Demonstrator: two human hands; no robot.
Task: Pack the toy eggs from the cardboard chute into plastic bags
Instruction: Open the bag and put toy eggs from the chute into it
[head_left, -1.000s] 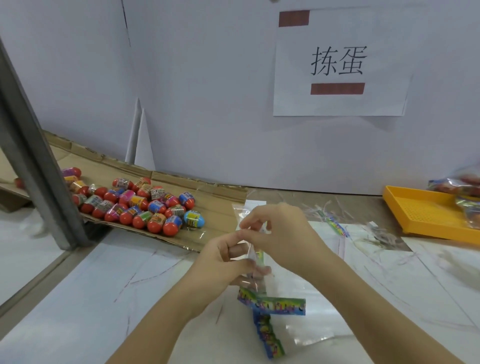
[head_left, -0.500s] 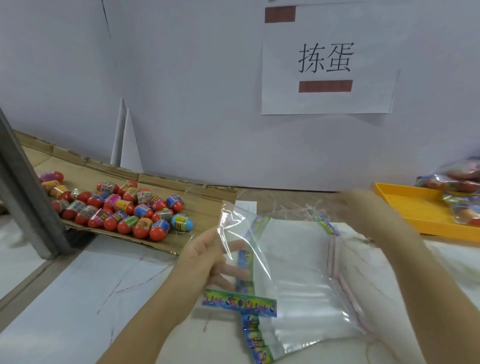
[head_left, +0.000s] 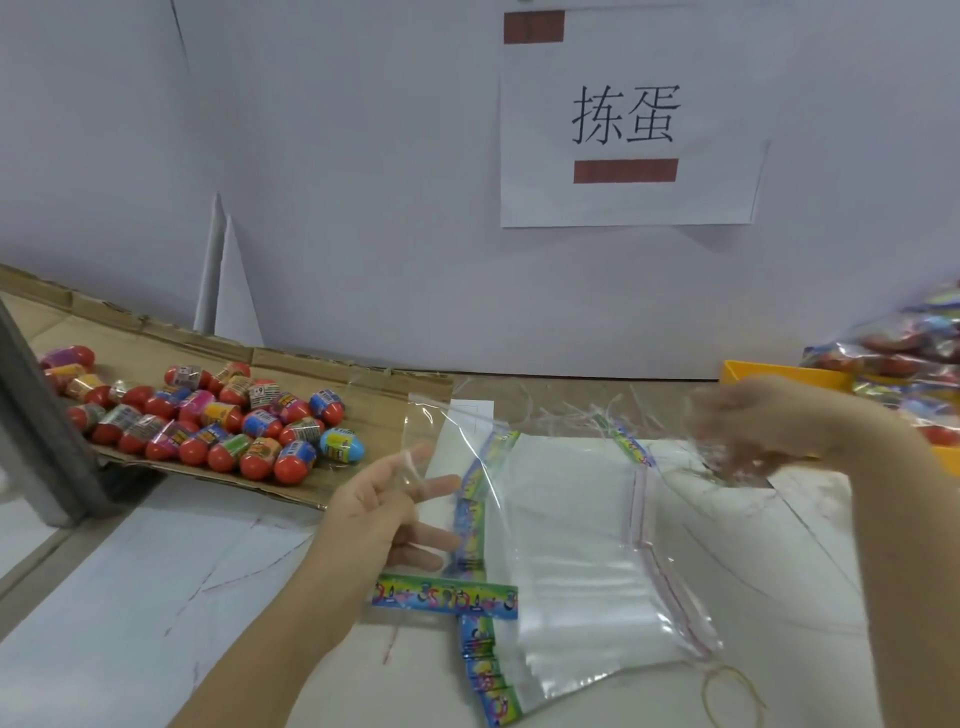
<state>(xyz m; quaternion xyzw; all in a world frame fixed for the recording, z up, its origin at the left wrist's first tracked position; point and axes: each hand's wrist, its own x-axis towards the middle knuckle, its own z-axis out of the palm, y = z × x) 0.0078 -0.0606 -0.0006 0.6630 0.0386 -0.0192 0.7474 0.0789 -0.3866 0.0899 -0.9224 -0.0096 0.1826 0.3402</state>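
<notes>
The left hand pinches a clear plastic bag with a rainbow-printed header strip between thumb and forefinger, just left of the flat stack of clear bags; red-bottomed plastic toy eggs lie heaped on the brown cardboard chute, further left; the right hand, right of the stack, is blurred, perhaps curled; its grip cannot be told.

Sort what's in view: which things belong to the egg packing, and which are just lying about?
Job: toy eggs; cardboard chute; clear bag in left hand; bag stack.
Lying about: rubber band; wall sign; plastic shreds; grey post.
</notes>
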